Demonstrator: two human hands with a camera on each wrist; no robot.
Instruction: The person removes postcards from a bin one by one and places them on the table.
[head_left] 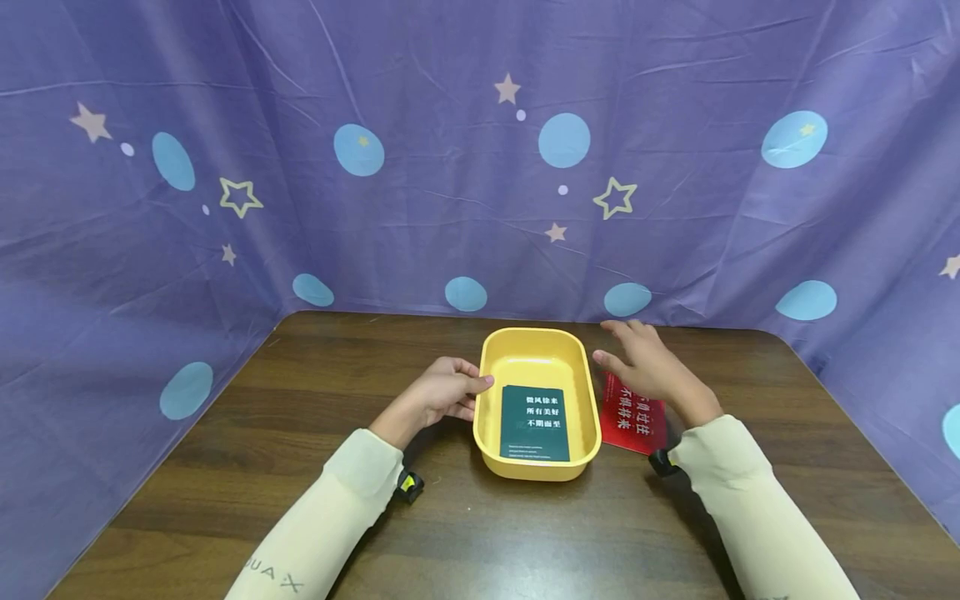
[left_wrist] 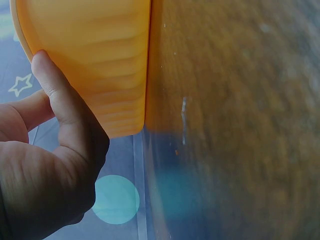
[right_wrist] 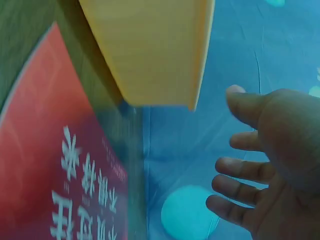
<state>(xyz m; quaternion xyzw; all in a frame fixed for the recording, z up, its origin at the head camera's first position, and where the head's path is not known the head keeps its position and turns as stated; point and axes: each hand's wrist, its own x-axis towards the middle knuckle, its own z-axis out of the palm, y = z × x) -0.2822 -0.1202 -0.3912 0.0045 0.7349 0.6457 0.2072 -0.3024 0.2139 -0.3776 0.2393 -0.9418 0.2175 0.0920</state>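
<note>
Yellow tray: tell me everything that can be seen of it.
The yellow tray is an open, rectangular container with rounded corners, a narrow rim and smooth, glossy walls that look like plastic; the left wrist view shows faint bands on the outer wall. It sits upright, apparently on the brown table, long sides running away from the person. A dark green booklet lies inside, toward the near end. The left grip pinches its left side, thumb at the rim; the right grip is apart from it.

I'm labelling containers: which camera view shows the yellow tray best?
The head view: the yellow tray shows almost whole, rim and inside, the left hand covering little. The left wrist and right wrist views each show only a cropped part of its side.
</note>
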